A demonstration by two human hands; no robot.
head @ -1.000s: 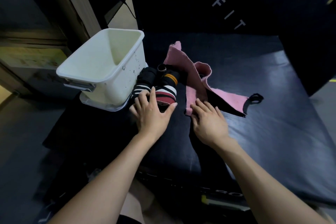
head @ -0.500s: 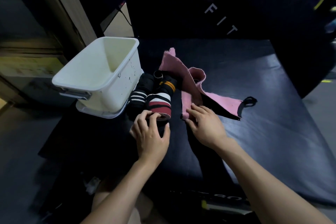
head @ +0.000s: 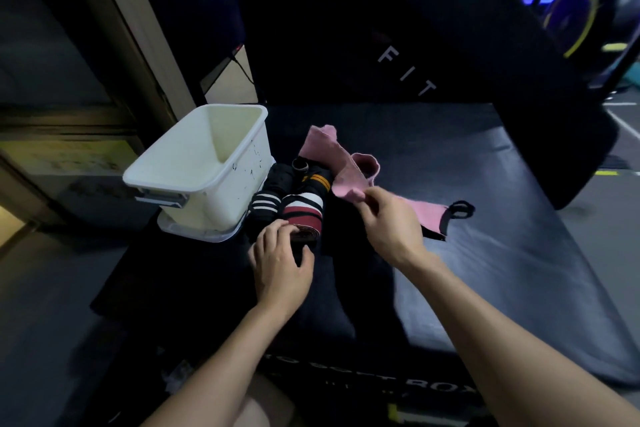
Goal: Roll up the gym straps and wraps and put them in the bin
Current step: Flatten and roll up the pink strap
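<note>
At centre frame, our left hand (head: 282,262) closes its fingers on the red, white and black striped wrap roll (head: 303,215); our right hand (head: 388,218) pinches the pink fabric strap (head: 341,168). We should roll tightly. The empty white plastic bin (head: 204,163) stands left on the black padded bench (head: 485,253), in a dim gym.

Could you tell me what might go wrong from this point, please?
The left hand only rests on the red striped wrap, so its roll may loosen. The right hand pinches just an edge of the pink strap; lifting it could drag the wraps lying beside the white bin.
</note>
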